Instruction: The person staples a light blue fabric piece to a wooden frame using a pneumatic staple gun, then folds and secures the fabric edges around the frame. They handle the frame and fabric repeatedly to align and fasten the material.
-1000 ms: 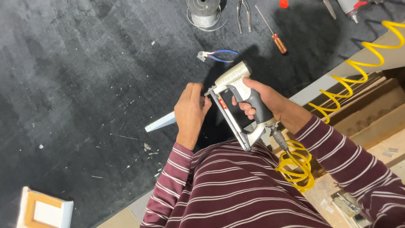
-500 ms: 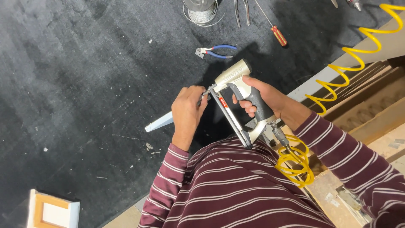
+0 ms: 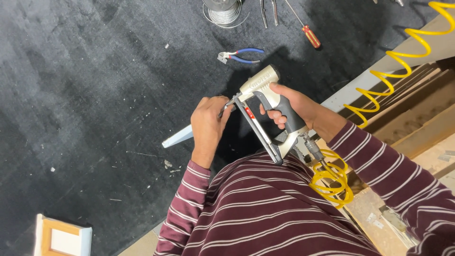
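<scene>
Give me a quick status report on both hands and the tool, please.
Right hand gripping staple gun by its handle. Left hand at the gun's nose, fingers on the tip. Yellow coiled hose attached below; pliers lying beyond, nothing blocking.

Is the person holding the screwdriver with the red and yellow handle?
No, the screwdriver lies untouched on the dark mat, while the right hand grips a staple gun and the left hand touches its nose.

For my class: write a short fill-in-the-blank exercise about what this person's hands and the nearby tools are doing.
1. The right hand grips a pneumatic ____ gun.
2. The coiled air hose plugged into its handle is ____.
3. The left hand touches the tool's ____.
4. The pliers on the dark mat have ____ handles.

Missing words: staple; yellow; nose; blue
</scene>
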